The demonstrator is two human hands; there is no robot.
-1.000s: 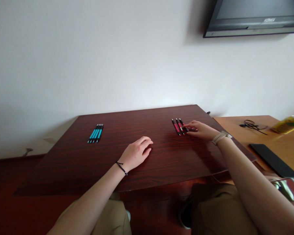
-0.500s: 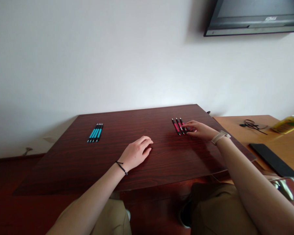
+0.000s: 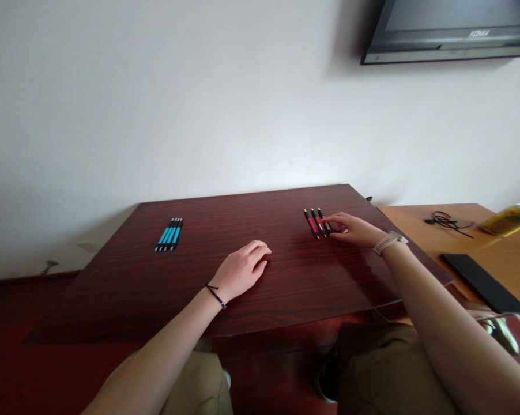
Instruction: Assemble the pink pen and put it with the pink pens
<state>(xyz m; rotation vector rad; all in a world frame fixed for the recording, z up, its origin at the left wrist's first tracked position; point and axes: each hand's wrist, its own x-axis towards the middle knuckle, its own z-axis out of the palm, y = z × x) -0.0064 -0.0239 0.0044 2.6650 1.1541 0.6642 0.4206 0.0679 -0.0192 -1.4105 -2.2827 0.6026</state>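
A dark red-brown table top (image 3: 191, 271) lies in front of me. Several blue pens (image 3: 169, 234) rest side by side at its far left. A row of red pens (image 3: 315, 223) lies at the far right. My right hand (image 3: 353, 230), with a watch on the wrist, sits right beside the red pens and its fingertips touch the rightmost one; whether it grips that pen is hidden by the fingers. My left hand (image 3: 241, 268) rests palm down near the middle of the table, fingers loosely curled, holding nothing.
A lighter wooden desk (image 3: 493, 253) adjoins on the right with a black phone (image 3: 480, 282), a coiled black cable (image 3: 448, 221) and a yellow packet (image 3: 508, 220). A wall-mounted screen (image 3: 450, 29) hangs at the upper right. My knees are below the table's near edge.
My right hand has slid slightly left, closer against the red pens, pushing the rightmost one into line. My left hand has not moved.
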